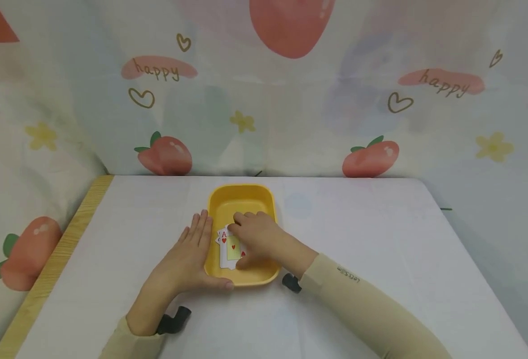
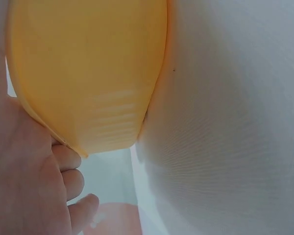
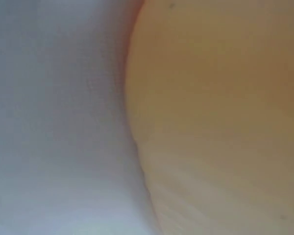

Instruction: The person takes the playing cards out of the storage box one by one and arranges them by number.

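Note:
A yellow tray (image 1: 241,193) stands on the table, with a small stack of playing cards (image 1: 233,248) inside it. The ace of hearts lies face up on top, and the corner of another card peeks out at its left. My right hand (image 1: 261,237) reaches over the tray's right side and holds the cards, thumb at their near edge and fingers at the far edge. Along the tray's left rim rests my left hand (image 1: 187,259), fingers straight and thumb at the near rim. The left wrist view shows the tray's outer wall (image 2: 98,73) against that palm. The right wrist view shows only tray wall and cloth.
A white cloth (image 1: 358,249) covers the table, leaving a wooden strip (image 1: 77,219) bare at the left edge. Behind hangs a printed curtain (image 1: 272,109). Dark wrist-worn pieces (image 1: 174,320) show beneath both wrists.

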`<state>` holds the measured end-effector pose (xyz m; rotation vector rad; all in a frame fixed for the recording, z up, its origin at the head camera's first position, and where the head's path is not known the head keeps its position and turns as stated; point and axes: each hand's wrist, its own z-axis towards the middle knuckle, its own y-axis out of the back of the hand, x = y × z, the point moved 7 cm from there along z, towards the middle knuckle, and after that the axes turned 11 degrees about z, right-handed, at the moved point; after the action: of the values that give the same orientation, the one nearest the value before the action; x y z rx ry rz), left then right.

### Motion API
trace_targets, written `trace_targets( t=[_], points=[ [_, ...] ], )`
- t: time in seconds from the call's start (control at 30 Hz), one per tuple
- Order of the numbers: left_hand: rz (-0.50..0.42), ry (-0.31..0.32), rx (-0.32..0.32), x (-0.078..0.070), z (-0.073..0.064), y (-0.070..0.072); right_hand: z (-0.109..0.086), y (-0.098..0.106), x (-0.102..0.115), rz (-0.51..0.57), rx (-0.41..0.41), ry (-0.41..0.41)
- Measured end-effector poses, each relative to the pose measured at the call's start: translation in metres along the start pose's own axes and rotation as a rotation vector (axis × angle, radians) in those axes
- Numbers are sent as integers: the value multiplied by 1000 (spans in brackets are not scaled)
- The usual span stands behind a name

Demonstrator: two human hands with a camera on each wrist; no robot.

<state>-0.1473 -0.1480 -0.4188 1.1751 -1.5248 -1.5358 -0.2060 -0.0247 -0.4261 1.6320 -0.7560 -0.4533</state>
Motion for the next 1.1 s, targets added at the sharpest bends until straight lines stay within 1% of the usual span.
trace_targets(
  t=[0.13,0.3,0.4,0.47,0.53,0.67,0.77,0.9,1.1],
  points=[
    [-25,-5,-3,0,0,1,1,0,2,-5,8,-2],
    [-18,-4,0,0,0,2,-1,-3,3,-33,23,16],
    [-22,1,7,0,0,1,-3,-4,4,-31,40,17],
    [-26,3,10,0,0,1,-4,-4,4,-16,51,17],
    [-27,3,9,0,0,0,-5,-3,6,21,57,20],
    [-27,0,3,0,0,0,-7,1,8,111,44,35],
    [-28,1,0,1,0,0,-7,2,7,157,37,30],
    [-33,4,6,1,0,-1,-7,4,2,182,27,9],
    [-40,5,4,0,0,0,-10,13,-7,210,-1,-12]
  ],
)
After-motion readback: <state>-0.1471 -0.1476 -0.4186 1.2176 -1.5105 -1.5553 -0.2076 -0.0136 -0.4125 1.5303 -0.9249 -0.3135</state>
